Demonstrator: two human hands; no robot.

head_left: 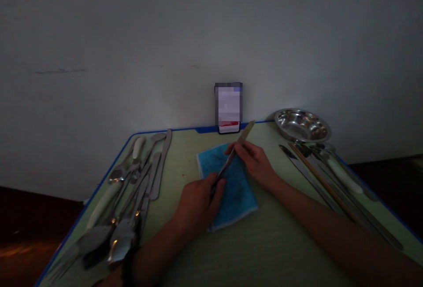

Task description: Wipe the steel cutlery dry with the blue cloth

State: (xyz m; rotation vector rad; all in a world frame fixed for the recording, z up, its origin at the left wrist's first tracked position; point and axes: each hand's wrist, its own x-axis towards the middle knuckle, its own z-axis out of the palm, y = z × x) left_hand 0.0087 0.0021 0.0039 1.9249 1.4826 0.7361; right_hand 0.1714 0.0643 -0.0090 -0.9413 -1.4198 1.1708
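Observation:
A table knife (247, 132) slants over the middle of the table, its tip pointing up and to the right. My left hand (198, 201) is closed around the lower end, at the handle. Farther up, my right hand (254, 158) pinches the knife along its blade between thumb and fingers. Beneath both hands lies a folded blue cloth (239, 203) with a pale edge, partly covered by them. Whether the knife touches the cloth, I cannot tell.
Several spoons, forks and knives (161, 168) lie heaped along the table's left side. On the right are chopsticks (317, 174), another knife (306, 174) and more cutlery below a steel bowl (319, 132). A phone (229, 106) leans against the wall (132, 58) behind the blue-edged table (185, 150).

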